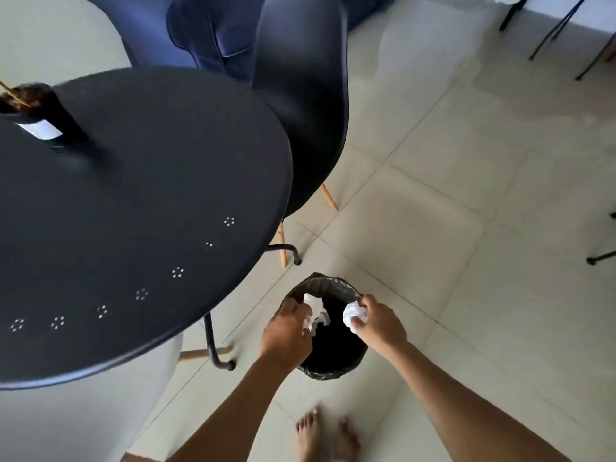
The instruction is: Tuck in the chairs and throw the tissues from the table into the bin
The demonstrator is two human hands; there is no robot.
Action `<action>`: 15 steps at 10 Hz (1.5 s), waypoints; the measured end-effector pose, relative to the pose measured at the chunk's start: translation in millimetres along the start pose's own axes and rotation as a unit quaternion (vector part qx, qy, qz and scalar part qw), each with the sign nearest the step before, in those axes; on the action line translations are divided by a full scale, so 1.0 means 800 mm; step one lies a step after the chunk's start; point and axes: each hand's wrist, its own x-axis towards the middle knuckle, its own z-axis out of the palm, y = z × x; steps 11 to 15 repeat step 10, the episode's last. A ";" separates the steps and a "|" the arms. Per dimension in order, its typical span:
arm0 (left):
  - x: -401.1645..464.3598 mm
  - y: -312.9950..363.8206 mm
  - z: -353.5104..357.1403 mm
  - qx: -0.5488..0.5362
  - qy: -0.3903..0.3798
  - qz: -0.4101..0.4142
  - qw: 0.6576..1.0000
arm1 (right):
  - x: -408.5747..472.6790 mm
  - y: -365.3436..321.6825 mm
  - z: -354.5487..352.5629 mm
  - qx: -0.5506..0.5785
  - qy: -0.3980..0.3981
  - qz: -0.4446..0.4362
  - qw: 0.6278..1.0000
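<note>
Both my hands hover over a small round bin (pixel 336 284) lined with a black bag, standing on the tiled floor by the table. My left hand (pixel 287 333) is closed around crumpled white tissues (pixel 315 311) above the bin's left rim. A balled white tissue (pixel 355 315) sits pinched in my right hand (pixel 378 323), above the bin's right side. The round black table (pixel 150 201) fills the left of the view. A black chair (pixel 301 95) with wooden legs stands pushed against the table's far right edge.
A dark bottle (pixel 43 115) with a white label stands on the table at the far left. A blue sofa (pixel 206 28) lies behind the chair. Thin black furniture legs (pixel 553 28) show at the top right and right edge. My bare feet (pixel 328 435) are just below the bin.
</note>
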 end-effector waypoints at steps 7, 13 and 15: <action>0.099 -0.079 0.145 -0.013 -0.048 -0.046 0.998 | 0.132 0.064 0.123 0.105 0.028 0.089 0.990; 0.070 -0.051 0.088 -0.050 -0.093 -0.069 0.992 | 0.054 0.041 0.038 0.088 0.013 0.064 0.994; 0.070 -0.051 0.088 -0.050 -0.093 -0.069 0.992 | 0.054 0.041 0.038 0.088 0.013 0.064 0.994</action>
